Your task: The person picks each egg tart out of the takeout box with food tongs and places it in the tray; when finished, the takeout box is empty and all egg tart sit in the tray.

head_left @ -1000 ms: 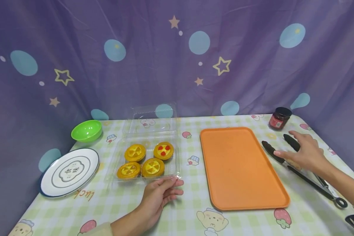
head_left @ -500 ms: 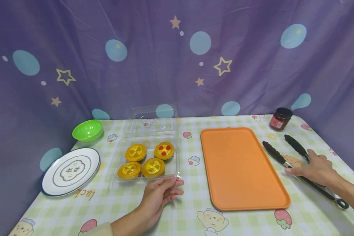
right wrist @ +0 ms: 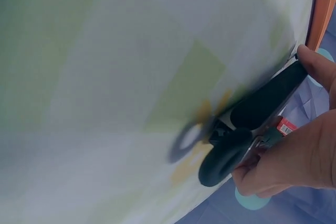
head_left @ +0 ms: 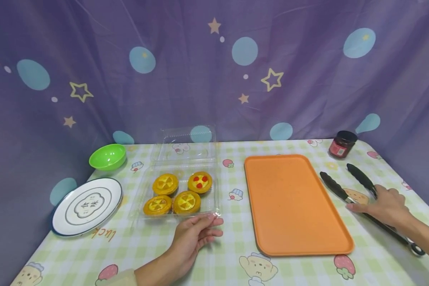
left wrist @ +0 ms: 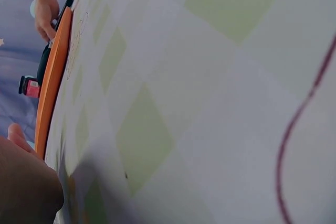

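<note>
Black-handled tongs (head_left: 333,186) lie spread to the right of the orange tray. My right hand (head_left: 387,206) grips their middle, the thumb on the near arm and the fingers on the far one. In the right wrist view the tongs' black grip (right wrist: 270,98) and end ring show beside the thumb. My left hand (head_left: 191,240) rests with relaxed fingers against the front edge of a clear plastic box (head_left: 209,204), lid raised behind. Inside sit several egg tarts (head_left: 186,202), one with red dots.
An orange tray (head_left: 296,206) lies between the box and the tongs. A jar with a dark lid (head_left: 342,145) stands at the back right. To the left are a white plate (head_left: 105,190) and a green bowl (head_left: 108,157). A purple curtain (head_left: 186,99) hangs behind the table.
My right hand has come down and back along the tongs and taken hold of them; the tongs' arms have barely moved. The left hand has stayed by the box.
</note>
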Motion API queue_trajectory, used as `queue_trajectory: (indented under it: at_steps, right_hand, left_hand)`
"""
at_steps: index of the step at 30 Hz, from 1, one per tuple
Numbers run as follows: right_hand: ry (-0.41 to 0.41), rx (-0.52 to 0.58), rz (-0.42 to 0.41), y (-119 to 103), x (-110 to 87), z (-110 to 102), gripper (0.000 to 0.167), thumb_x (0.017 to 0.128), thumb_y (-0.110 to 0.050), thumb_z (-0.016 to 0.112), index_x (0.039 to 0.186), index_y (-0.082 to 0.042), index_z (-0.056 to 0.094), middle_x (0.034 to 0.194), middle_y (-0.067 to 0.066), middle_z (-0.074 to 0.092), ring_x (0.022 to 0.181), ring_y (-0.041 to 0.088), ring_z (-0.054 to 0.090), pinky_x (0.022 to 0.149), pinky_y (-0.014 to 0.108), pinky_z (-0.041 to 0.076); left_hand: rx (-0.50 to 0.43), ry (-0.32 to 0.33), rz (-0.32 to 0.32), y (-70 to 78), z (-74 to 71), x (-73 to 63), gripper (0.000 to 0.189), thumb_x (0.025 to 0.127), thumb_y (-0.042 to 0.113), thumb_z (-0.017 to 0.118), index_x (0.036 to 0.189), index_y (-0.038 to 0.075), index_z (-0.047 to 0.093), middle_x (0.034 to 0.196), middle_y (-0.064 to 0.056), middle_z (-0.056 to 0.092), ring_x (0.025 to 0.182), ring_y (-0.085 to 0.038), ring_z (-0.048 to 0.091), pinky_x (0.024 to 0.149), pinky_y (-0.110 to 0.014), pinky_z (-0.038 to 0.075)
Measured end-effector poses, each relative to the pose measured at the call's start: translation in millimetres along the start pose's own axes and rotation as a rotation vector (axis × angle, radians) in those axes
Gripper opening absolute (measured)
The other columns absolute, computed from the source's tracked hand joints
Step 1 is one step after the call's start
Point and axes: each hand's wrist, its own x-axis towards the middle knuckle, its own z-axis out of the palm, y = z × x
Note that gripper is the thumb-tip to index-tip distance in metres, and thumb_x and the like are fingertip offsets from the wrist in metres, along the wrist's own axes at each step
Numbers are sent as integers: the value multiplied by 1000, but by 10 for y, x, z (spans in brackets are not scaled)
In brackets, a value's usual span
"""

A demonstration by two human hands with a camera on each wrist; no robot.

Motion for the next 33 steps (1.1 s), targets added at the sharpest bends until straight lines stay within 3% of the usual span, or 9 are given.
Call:
queue_trajectory:
  at_steps: [4,11,17,22,25,28,33]
  right_hand:
    - [52,12,-2,-7,-14,8,113,77,-54,73,131,30,19,114,54,26,102,69,25,72,72,39]
    - [221,34,-55,-110,-1,-44,104,74,-49,78,128,26,31,113,52,33,103,68,27,74,71,36]
    - [226,67,-81,-274,8,-153,113,74,-51,78,136,25,22,123,54,25,109,71,21,79,77,28]
    - [218,95,-122,-442,8,-217,113,74,-50,79,139,22,20,126,51,25,112,68,19,78,74,30]
    - [208,117,-153,-533,1,-226,111,74,-48,80,140,20,22,127,48,27,115,65,19,81,71,32]
    - [186,129,-165,-615,-11,-213,112,73,-49,80,141,19,22,128,47,27,115,64,21,81,70,34]
    - [151,126,-203,-745,-40,-176,113,72,-49,82,143,16,22,128,44,30,114,61,24,77,69,39]
  left_hand:
    - [0,-1,-1,-3,-3,-4,44,92,26,66,123,-4,55,105,-8,72,77,-13,70,71,-21,58]
    - [0,-6,4,4,-11,-37,45,92,27,66,123,-3,55,105,-8,72,78,-14,70,71,-21,58]
    - [36,-22,-5,-9,-21,-89,49,90,32,68,123,-3,57,104,-8,72,78,-14,70,69,-20,58]
    - [112,-6,-2,34,-64,-181,48,91,33,66,120,-6,59,101,-10,72,76,-15,70,66,-22,60]
    - [168,41,28,126,-105,-241,44,92,32,64,115,-6,61,98,-11,73,75,-17,71,65,-24,60]
    - [194,133,85,253,-160,-295,42,92,32,65,110,-6,64,95,-12,73,74,-20,71,64,-26,61]
    - [180,314,243,454,-321,-363,38,92,30,66,105,-6,65,92,-12,73,75,-25,71,66,-31,62]
